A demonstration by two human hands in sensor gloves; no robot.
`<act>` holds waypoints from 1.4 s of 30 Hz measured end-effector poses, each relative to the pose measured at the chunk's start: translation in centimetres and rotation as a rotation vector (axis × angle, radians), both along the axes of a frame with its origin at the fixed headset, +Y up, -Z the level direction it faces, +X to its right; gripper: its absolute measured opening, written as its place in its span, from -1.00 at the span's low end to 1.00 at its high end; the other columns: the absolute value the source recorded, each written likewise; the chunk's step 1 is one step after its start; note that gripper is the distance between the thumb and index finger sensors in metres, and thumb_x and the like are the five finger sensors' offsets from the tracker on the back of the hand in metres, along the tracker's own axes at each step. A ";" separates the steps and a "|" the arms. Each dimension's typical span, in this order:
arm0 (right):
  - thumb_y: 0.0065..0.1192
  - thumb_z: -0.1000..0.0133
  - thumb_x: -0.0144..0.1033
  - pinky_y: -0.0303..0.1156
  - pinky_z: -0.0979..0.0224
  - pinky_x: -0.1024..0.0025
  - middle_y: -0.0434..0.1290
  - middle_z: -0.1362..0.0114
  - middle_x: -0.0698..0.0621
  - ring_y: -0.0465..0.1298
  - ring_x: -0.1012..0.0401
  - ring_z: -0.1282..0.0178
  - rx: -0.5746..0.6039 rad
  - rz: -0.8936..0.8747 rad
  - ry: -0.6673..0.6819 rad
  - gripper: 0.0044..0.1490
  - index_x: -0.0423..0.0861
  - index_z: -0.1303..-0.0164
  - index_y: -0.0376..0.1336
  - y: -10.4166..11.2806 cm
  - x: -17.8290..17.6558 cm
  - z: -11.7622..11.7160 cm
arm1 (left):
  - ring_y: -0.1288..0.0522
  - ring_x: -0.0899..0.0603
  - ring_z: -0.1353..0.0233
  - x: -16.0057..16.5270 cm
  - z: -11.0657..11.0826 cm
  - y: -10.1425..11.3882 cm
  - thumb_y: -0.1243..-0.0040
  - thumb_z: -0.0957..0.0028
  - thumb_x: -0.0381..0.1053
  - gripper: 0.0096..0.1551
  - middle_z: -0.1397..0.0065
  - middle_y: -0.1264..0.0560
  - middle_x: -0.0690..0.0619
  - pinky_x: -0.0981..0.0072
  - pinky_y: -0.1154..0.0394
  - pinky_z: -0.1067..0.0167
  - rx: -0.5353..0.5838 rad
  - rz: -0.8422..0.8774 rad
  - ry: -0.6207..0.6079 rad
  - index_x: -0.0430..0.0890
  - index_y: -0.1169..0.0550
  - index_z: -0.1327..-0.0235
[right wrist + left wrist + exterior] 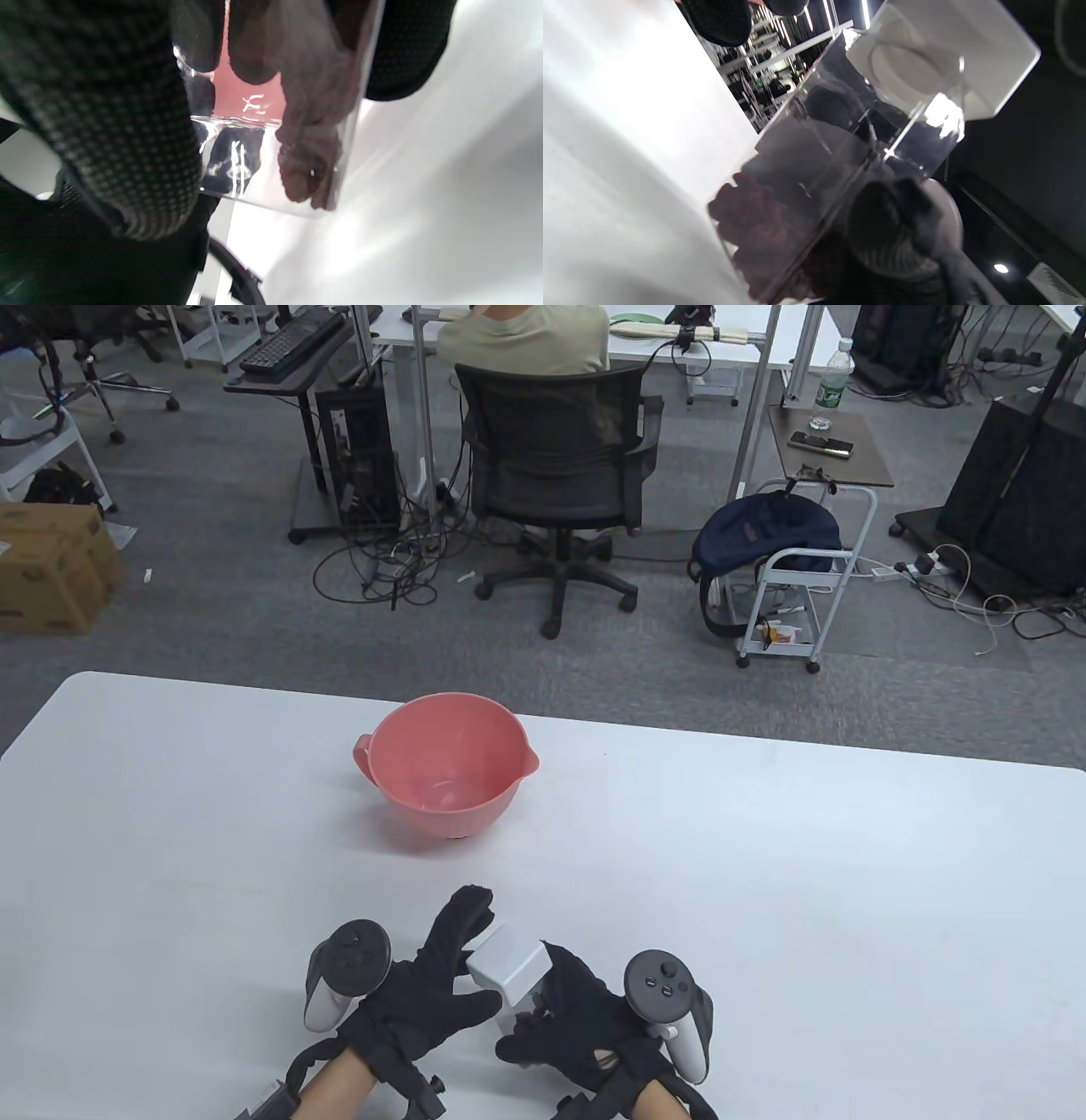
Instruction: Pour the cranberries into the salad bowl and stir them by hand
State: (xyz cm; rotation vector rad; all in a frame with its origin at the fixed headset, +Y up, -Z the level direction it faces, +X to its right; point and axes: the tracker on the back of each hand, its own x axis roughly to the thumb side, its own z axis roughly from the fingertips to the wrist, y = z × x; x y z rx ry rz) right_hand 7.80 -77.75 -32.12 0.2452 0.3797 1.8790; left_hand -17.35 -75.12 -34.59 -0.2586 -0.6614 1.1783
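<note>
Clear plastic box (507, 970) of cranberries (763, 228), white lid (950, 51) on | clamped between left hand (441, 984) and right hand (577, 1018) fingers | pink bowl (445, 763) well beyond fingertips, empty | remove lid first; tilt slowly over bowl.

Black mesh office chair (556, 466) is occupied by a seated person (523, 339); navy backpack (764, 538) is seen right of it, cardboard box (51, 564) far left.
</note>
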 end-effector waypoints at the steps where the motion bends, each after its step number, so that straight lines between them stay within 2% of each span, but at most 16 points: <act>1: 0.92 0.40 0.09 0.62 -0.14 0.10 0.30 -0.48 0.10 0.37 0.07 -0.42 -0.008 -0.001 0.015 0.31 0.32 -0.47 0.10 -0.1 0.1 0.0 | 0.00 -0.17 -0.82 0.0 -0.1 0.0 -0.29 0.29 0.83 0.43 -0.85 0.15 0.16 -0.17 -0.25 -0.60 -0.005 0.005 -0.020 0.44 0.27 -0.56; 2: 0.92 0.41 0.09 0.62 -0.14 0.09 0.30 -0.48 0.10 0.37 0.07 -0.42 -0.018 -0.002 0.027 0.31 0.32 -0.48 0.10 -0.2 0.1 0.0 | -0.05 -0.16 -0.82 0.0 -0.2 0.0 -0.33 0.28 0.81 0.41 -0.86 0.06 0.19 -0.17 -0.26 -0.60 -0.011 0.007 -0.050 0.45 0.21 -0.59; 4: 0.91 0.39 0.08 0.61 -0.14 0.10 0.30 -0.48 0.10 0.37 0.07 -0.43 -0.024 0.003 0.039 0.30 0.32 -0.48 0.10 -0.3 0.2 0.1 | -0.20 -0.13 -0.79 0.0 -0.2 0.0 -0.41 0.27 0.74 0.27 -0.83 -0.17 0.24 -0.18 -0.30 -0.58 -0.016 0.007 -0.057 0.42 -0.06 -0.63; 7: 0.91 0.39 0.09 0.61 -0.15 0.10 0.29 -0.48 0.10 0.37 0.07 -0.43 -0.009 0.035 0.037 0.31 0.32 -0.48 0.09 -0.3 0.2 0.2 | -0.37 -0.05 -0.69 0.0 -0.1 0.1 -0.44 0.24 0.68 0.19 -0.73 -0.29 0.26 -0.14 -0.33 -0.56 0.018 -0.036 0.004 0.35 -0.16 -0.61; 10: 0.91 0.40 0.08 0.61 -0.14 0.09 0.29 -0.48 0.09 0.37 0.07 -0.43 0.021 0.068 -0.010 0.30 0.31 -0.48 0.10 0.0 0.2 0.4 | -0.40 -0.04 -0.63 -0.2 -0.1 0.3 -0.42 0.23 0.69 0.17 -0.64 -0.34 0.24 -0.11 -0.33 -0.55 0.048 -0.064 0.064 0.33 -0.19 -0.60; 20: 0.88 0.38 0.13 0.62 -0.12 0.12 0.29 -0.47 0.08 0.37 0.07 -0.42 0.120 0.226 -0.166 0.31 0.29 -0.48 0.08 0.4 -0.9 1.4 | -0.53 -0.04 -0.33 -0.2 1.6 1.1 -0.32 0.33 0.86 0.19 -0.32 -0.49 0.21 -0.02 -0.42 -0.46 0.197 -0.240 0.405 0.35 -0.28 -0.55; 23: 0.88 0.39 0.14 0.63 -0.11 0.13 0.30 -0.46 0.08 0.38 0.07 -0.41 0.140 0.249 -0.188 0.31 0.28 -0.48 0.08 0.5 -1.1 1.5 | -0.54 -0.03 -0.32 -0.2 1.7 1.2 -0.26 0.33 0.91 0.25 -0.31 -0.50 0.21 -0.01 -0.43 -0.45 0.215 -0.274 0.427 0.32 -0.26 -0.58; 25: 0.88 0.39 0.14 0.63 -0.10 0.13 0.29 -0.47 0.08 0.38 0.07 -0.41 0.125 0.232 -0.188 0.30 0.28 -0.48 0.08 0.5 -0.9 1.4 | -0.50 -0.06 -0.42 -0.3 1.3 0.9 -0.18 0.35 0.95 0.30 -0.41 -0.45 0.20 -0.03 -0.40 -0.48 0.184 -0.243 0.372 0.33 -0.19 -0.62; 27: 0.88 0.39 0.14 0.62 -0.11 0.13 0.29 -0.47 0.08 0.38 0.07 -0.41 0.101 0.205 -0.176 0.30 0.28 -0.48 0.09 0.3 -0.8 1.2 | -0.24 -0.15 -0.67 -0.4 0.8 0.7 -0.18 0.34 0.92 0.32 -0.71 -0.18 0.10 -0.14 -0.29 -0.55 0.112 -0.137 0.250 0.40 -0.05 -0.65; 28: 0.88 0.39 0.13 0.62 -0.11 0.13 0.29 -0.47 0.08 0.38 0.07 -0.41 0.093 0.192 -0.171 0.30 0.28 -0.48 0.09 0.3 -0.7 1.2 | -0.12 -0.18 -0.73 -0.4 0.6 0.6 -0.22 0.33 0.90 0.33 -0.78 -0.03 0.06 -0.17 -0.25 -0.58 0.075 -0.084 0.185 0.42 0.00 -0.65; 31: 0.89 0.39 0.12 0.62 -0.11 0.12 0.30 -0.47 0.08 0.37 0.07 -0.41 0.066 0.153 -0.144 0.30 0.28 -0.48 0.09 0.2 -0.5 1.1 | 0.03 -0.19 -0.79 -0.9 -0.2 0.6 -0.34 0.33 0.83 0.36 -0.84 0.11 0.09 -0.20 -0.20 -0.61 0.037 -0.020 0.067 0.48 0.06 -0.62; 37: 0.89 0.39 0.12 0.61 -0.12 0.12 0.29 -0.48 0.08 0.37 0.07 -0.42 0.008 0.071 -0.012 0.30 0.28 -0.49 0.09 -0.2 -0.8 0.8 | -0.03 -0.18 -0.83 -1.4 -1.1 0.6 -0.52 0.27 0.69 0.31 -0.88 0.03 0.22 -0.24 -0.20 -0.62 -0.020 -0.015 -0.141 0.58 0.03 -0.60; 39: 0.89 0.38 0.11 0.60 -0.13 0.11 0.29 -0.48 0.08 0.37 0.06 -0.42 -0.010 0.064 0.025 0.30 0.28 -0.49 0.09 -0.3 -0.9 0.8 | -0.07 -0.18 -0.83 -1.4 -1.2 0.5 -0.56 0.25 0.65 0.29 -0.88 -0.01 0.25 -0.23 -0.21 -0.61 -0.043 -0.004 -0.172 0.58 0.01 -0.60; 42: 0.89 0.38 0.10 0.60 -0.13 0.11 0.29 -0.48 0.08 0.37 0.06 -0.43 -0.014 0.070 0.056 0.30 0.28 -0.49 0.10 -0.4 -1.1 0.7 | -0.26 -0.13 -0.76 -1.5 -1.1 0.5 -0.60 0.21 0.57 0.23 -0.81 -0.20 0.31 -0.19 -0.26 -0.59 -0.049 -0.029 -0.177 0.53 -0.08 -0.60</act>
